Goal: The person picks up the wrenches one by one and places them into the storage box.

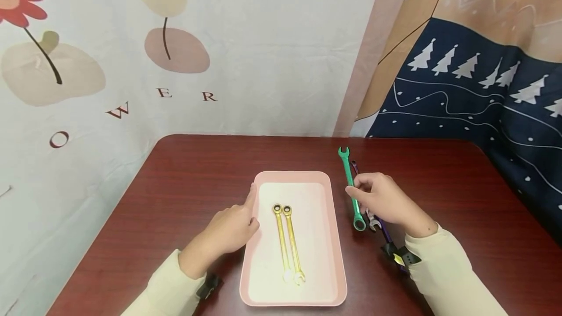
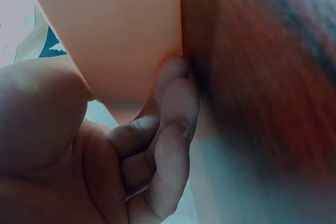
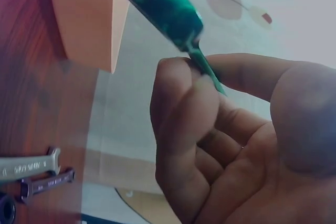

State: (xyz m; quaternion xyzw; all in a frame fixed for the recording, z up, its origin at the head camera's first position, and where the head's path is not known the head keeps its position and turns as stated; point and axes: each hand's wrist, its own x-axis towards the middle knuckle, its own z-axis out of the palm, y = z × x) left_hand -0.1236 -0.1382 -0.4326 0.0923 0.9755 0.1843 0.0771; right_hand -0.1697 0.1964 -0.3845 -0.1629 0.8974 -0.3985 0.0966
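Observation:
My right hand [image 1: 382,199] pinches a green combination wrench [image 1: 349,179] between thumb and fingers. Its open end points away from me and its ring end is nearest. In the right wrist view the green wrench [image 3: 163,9] rises above the curled fingers. My left hand [image 1: 230,228] holds the left rim of a pink tray [image 1: 337,257], thumb over the edge and fingers against the outer wall, as the left wrist view shows. Two gold wrenches, a left one [image 1: 281,238] and a right one [image 1: 292,240], lie side by side in the tray, ring ends far.
Below and beside my right hand, a silver wrench [image 1: 374,222] and a purple wrench [image 1: 386,233] lie on the dark red table [image 1: 202,174], partly hidden by the hand. A patterned cloth [image 1: 272,62] hangs behind the table's far edge.

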